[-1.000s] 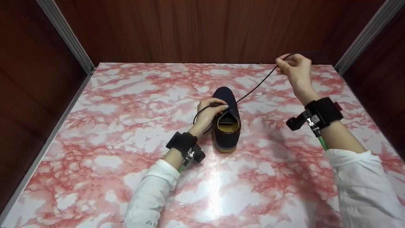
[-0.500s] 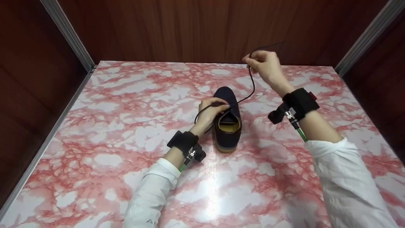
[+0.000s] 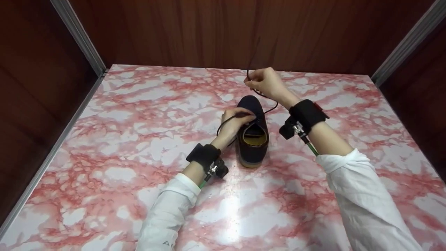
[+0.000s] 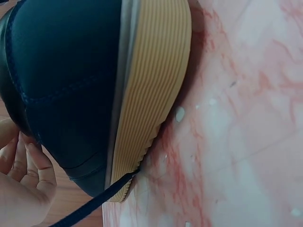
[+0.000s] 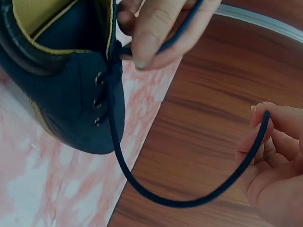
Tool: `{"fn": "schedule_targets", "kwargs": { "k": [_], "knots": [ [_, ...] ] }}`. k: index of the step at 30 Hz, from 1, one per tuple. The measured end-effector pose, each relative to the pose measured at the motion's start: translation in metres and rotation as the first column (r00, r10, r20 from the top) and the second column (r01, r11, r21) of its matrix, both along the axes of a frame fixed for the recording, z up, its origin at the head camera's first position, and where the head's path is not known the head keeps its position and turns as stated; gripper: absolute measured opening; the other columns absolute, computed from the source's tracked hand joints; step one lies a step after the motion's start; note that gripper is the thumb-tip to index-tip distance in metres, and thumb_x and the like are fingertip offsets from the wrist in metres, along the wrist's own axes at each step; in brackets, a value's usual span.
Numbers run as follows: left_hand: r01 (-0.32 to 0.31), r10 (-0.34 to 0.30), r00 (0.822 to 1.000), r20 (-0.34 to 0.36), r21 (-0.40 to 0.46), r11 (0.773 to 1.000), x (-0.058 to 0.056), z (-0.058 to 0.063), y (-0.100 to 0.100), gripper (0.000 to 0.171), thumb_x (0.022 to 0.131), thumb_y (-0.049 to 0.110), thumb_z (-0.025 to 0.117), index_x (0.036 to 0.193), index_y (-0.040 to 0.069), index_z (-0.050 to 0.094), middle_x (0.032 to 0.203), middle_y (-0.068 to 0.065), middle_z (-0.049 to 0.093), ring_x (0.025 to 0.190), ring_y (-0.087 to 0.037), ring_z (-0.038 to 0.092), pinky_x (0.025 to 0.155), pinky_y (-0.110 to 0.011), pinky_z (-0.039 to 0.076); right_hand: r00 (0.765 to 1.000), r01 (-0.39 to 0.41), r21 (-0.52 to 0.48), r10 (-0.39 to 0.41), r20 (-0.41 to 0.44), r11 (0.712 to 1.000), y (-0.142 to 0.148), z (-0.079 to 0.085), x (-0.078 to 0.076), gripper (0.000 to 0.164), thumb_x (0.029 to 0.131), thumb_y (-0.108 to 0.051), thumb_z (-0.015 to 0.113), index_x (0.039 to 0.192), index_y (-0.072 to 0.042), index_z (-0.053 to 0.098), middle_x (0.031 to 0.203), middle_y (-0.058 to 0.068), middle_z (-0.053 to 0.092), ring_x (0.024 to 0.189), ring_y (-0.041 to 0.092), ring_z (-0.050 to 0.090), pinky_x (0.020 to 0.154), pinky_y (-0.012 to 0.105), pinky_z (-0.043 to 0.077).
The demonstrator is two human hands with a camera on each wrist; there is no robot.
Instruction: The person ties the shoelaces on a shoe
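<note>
A dark navy shoe [image 3: 253, 151] stands upright with its toe away from me, its tan ribbed sole [image 4: 154, 56] on the tabletop. My left hand [image 3: 231, 126] is at the shoe's left side and pinches a dark shoelace near the eyelets; that lace end loops back over the hand. Beyond the toe, my right hand [image 3: 271, 83] is raised and pinches another length of shoelace [image 5: 175, 203] between thumb and finger. This length hangs in a slack curve from the eyelets [image 5: 97, 103], and its free end sticks up past the fingers. The shoe hides part of the left fingers in the left wrist view.
The tabletop [image 3: 115, 174] has a red and white marbled pattern. Dark wood panels [image 3: 174, 31] enclose it at the back and both sides, with metal strips [image 3: 83, 42] in the corners.
My right hand has moved left and slightly down, from far right to above the toe. The shoelace it holds has gone from taut to slack. My left hand stays by the eyelets.
</note>
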State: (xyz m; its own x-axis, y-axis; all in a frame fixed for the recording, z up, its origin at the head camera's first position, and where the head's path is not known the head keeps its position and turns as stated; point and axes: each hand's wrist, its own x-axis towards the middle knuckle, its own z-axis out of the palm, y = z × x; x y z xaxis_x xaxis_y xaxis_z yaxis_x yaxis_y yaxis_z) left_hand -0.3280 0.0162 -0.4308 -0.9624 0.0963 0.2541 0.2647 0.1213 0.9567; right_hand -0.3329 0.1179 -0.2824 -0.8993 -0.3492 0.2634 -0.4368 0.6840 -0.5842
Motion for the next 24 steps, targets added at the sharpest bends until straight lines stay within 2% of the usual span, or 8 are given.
{"fn": "schedule_targets", "kwargs": {
  "k": [1,2,5,9,12,18,21,24],
  "knots": [
    [-0.003,0.003,1.000,-0.008,-0.010,1.000,0.001,0.002,0.000,0.017,0.056,0.028,0.060,0.069,0.018,0.059,0.061,0.003,0.053,0.046,-0.011,0.047,0.038,-0.029,0.035,1.000,-0.005,0.005,0.005,0.001,1.000,-0.001,-0.001,0.000,0.018,0.065,-0.024,0.053,0.075,-0.010,0.057,0.061,0.001,0.052,0.051,0.007,0.041,0.046,0.019,0.030],
    [-0.001,0.001,1.000,-0.031,0.000,1.000,-0.002,-0.002,0.000,0.019,0.054,0.032,0.061,0.068,0.019,0.058,0.060,0.005,0.053,0.046,-0.011,0.047,0.036,-0.030,0.034,1.000,-0.008,0.011,0.008,0.006,1.000,-0.002,-0.002,0.000,0.017,0.065,-0.024,0.053,0.075,-0.010,0.057,0.061,0.001,0.051,0.051,0.007,0.040,0.046,0.019,0.030],
    [-0.017,0.016,0.999,-0.052,-0.022,1.000,-0.002,-0.002,0.002,0.017,0.053,0.032,0.061,0.066,0.021,0.058,0.058,0.005,0.052,0.044,-0.010,0.047,0.038,-0.027,0.035,1.000,-0.018,0.016,0.018,0.026,1.000,-0.004,-0.005,-0.001,0.017,0.065,-0.023,0.054,0.076,-0.009,0.057,0.060,0.003,0.051,0.050,0.008,0.041,0.045,0.020,0.030],
    [-0.040,0.037,0.997,-0.061,-0.045,0.998,-0.003,-0.003,0.005,0.019,0.052,0.036,0.060,0.066,0.022,0.058,0.058,0.007,0.052,0.045,-0.008,0.046,0.043,-0.021,0.036,0.998,-0.027,0.023,0.026,0.055,0.999,-0.007,-0.009,-0.001,0.023,0.065,-0.027,0.053,0.078,-0.009,0.055,0.060,0.004,0.052,0.052,0.010,0.045,0.046,0.021,0.033],
    [-0.048,0.044,0.997,-0.063,-0.055,0.997,-0.001,-0.001,0.004,0.021,0.052,0.037,0.060,0.065,0.021,0.057,0.059,0.007,0.052,0.046,-0.007,0.046,0.044,-0.021,0.036,0.998,-0.032,0.020,0.031,0.050,0.999,-0.009,-0.012,-0.001,0.021,0.064,-0.025,0.054,0.079,-0.009,0.054,0.060,0.004,0.052,0.052,0.010,0.046,0.044,0.021,0.034],
    [-0.024,0.024,0.999,-0.028,-0.025,0.999,0.014,0.016,-0.001,0.020,0.054,0.031,0.061,0.066,0.016,0.058,0.061,0.004,0.052,0.049,-0.009,0.046,0.046,-0.027,0.036,0.999,-0.034,0.022,0.034,0.013,0.999,-0.013,-0.017,-0.002,0.012,0.064,-0.019,0.055,0.074,-0.012,0.056,0.058,0.002,0.050,0.048,0.007,0.043,0.042,0.020,0.033],
    [-0.033,0.033,0.999,-0.016,-0.033,0.999,0.021,0.027,-0.002,0.016,0.055,0.027,0.061,0.066,0.015,0.059,0.060,0.005,0.052,0.049,-0.009,0.046,0.047,-0.026,0.036,1.000,-0.021,0.032,0.021,0.005,0.999,-0.014,-0.018,-0.003,0.013,0.064,-0.021,0.055,0.074,-0.012,0.056,0.058,0.000,0.049,0.049,0.007,0.042,0.043,0.020,0.032],
    [-0.020,0.020,1.000,-0.019,0.007,1.000,0.024,0.030,-0.003,0.015,0.056,0.023,0.061,0.066,0.013,0.058,0.060,0.003,0.052,0.048,-0.011,0.047,0.045,-0.028,0.036,1.000,-0.009,0.036,0.008,0.011,0.999,-0.016,-0.019,-0.003,0.017,0.064,-0.024,0.055,0.077,-0.013,0.055,0.059,0.000,0.049,0.051,0.007,0.043,0.044,0.020,0.032]
  ]
}}
